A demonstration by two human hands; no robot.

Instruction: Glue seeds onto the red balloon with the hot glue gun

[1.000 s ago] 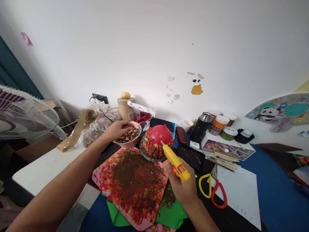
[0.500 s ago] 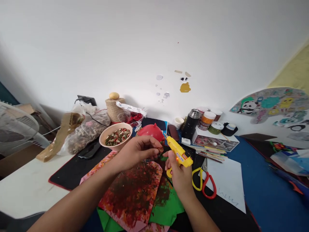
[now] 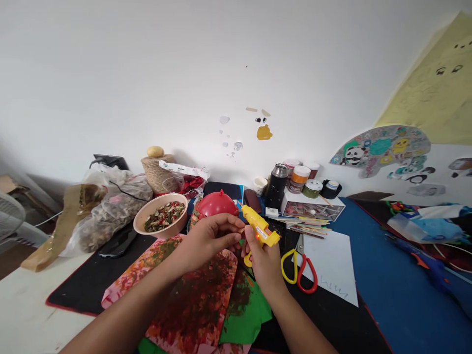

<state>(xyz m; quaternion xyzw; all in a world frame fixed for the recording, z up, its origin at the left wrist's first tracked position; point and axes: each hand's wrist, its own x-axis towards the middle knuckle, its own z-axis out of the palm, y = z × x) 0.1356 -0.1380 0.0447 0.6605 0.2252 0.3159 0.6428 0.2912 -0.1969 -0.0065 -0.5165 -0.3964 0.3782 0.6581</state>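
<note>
From the middle of the view, a twine spool (image 3: 157,176) topped by a yellow lump (image 3: 155,151) is seen at nine o'clock, with a filled plastic bag (image 3: 110,211) placed beside it. At three o'clock, a black flask (image 3: 276,189) is stood near lidded jars (image 3: 300,176), which are set on a white box (image 3: 320,209). Scissors (image 3: 310,281) are laid at five o'clock, partly over a white paper (image 3: 332,265). On the wall (image 3: 147,73), a yellow sheet (image 3: 429,101) is hung at two o'clock.

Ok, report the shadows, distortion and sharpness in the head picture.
Head view: a soft shadow on the wall right of the twine spool; same view, the yellow paper, upper right, looks stretched as by a wide lens; same view, the glue gun in the right hand looks fairly sharp.
</note>
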